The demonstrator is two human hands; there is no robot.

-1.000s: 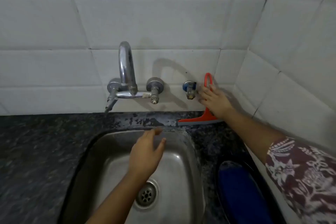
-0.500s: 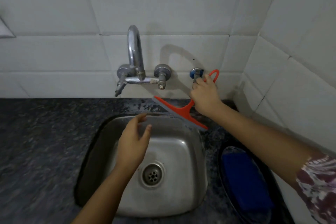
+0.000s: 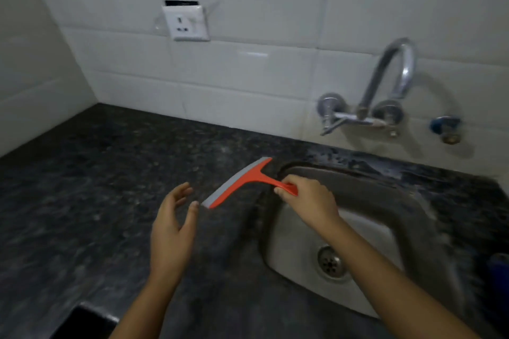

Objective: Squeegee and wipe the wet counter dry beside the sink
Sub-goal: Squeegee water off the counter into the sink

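My right hand [image 3: 309, 199] grips the handle of an orange squeegee [image 3: 243, 180] with a grey rubber blade. The blade hangs over the dark speckled granite counter [image 3: 82, 201], just left of the steel sink [image 3: 366, 231]. My left hand [image 3: 173, 228] hovers open over the counter, fingers apart, its thumb tip close to the blade's near end and holding nothing. Whether the blade touches the counter I cannot tell.
A chrome wall tap [image 3: 385, 96] curves over the sink, with a blue-capped valve [image 3: 446, 129] to its right. A white socket [image 3: 186, 22] sits on the tiled wall. A blue object [image 3: 500, 270] shows at the right edge. The counter's front edge drops off at bottom left.
My right hand took the squeegee off the wall by the valve and carried it left across the sink to the counter. My left hand left the sink basin. The view swung left.
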